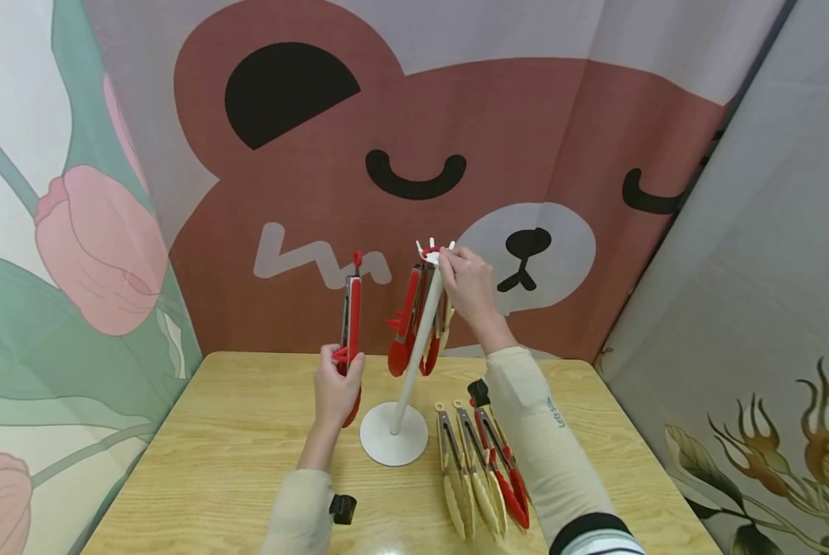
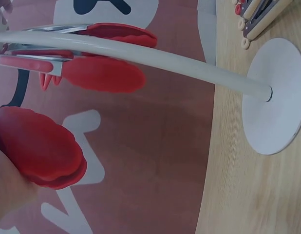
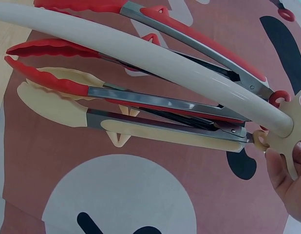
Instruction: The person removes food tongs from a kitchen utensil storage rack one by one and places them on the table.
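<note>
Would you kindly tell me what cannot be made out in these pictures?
Held tongs, middle: covered by the left grip, head view; past the left edge, left wrist view.
Table behind the right sleeve: hidden, head view; past the top edge, left wrist view.
Sleeve lettering: too small, head view.
Stand's hooks, exact number: tiny, head view; past the right edge, right wrist view.

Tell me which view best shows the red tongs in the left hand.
Head view: it shows the red tongs from ring to tips, though the left hand covers part. The left wrist view shows only their red heads, close up; the right wrist view just a red ring near its upper-right corner, apparently theirs.
</note>
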